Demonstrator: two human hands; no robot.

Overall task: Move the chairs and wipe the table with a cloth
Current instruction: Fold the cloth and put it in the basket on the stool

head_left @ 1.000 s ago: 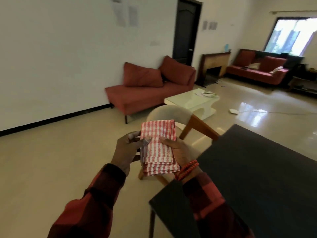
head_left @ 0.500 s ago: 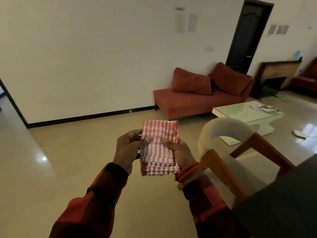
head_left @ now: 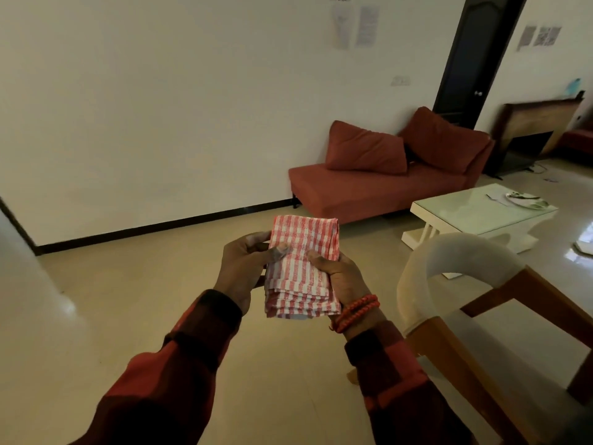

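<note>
Both hands grasp a folded red-and-white checked cloth [head_left: 303, 268] at centre of the head view, held up over the floor, not on any surface. Left hand [head_left: 245, 271] grips cloth's left edge, thumb laid across the front, fingers curled behind. Right hand [head_left: 340, 279] holds the right edge from underneath w/ thumb on top of the fabric; red bead bracelet [head_left: 356, 313] wraps that wrist. Both sleeves are red-and-dark plaid. Cloth is folded in several layers, edges stacked at the near end.

Near right: a chair [head_left: 475, 303] w/ pale curved backrest and wooden frame, just right of the right forearm, apart from both hands. Bottom-right corner shows a dark blurred patch; can't tell what it is.

Far right, past the chair: white coffee table [head_left: 449, 210] w/ glass top, a plate [head_left: 526, 199] and some paper lying on it. Beyond it, against the far wall, a red sofa [head_left: 369, 191] w/ two red cushions leaning on its back. Dark door [head_left: 475, 59] stands right of the sofa, w/ papers stuck to the wall on either side of it. Wooden panel [head_left: 539, 123] leans at far right edge. Beige glossy floor [head_left: 128, 300] fills the left and near area; dark skirting runs along the base of the white wall.
</note>
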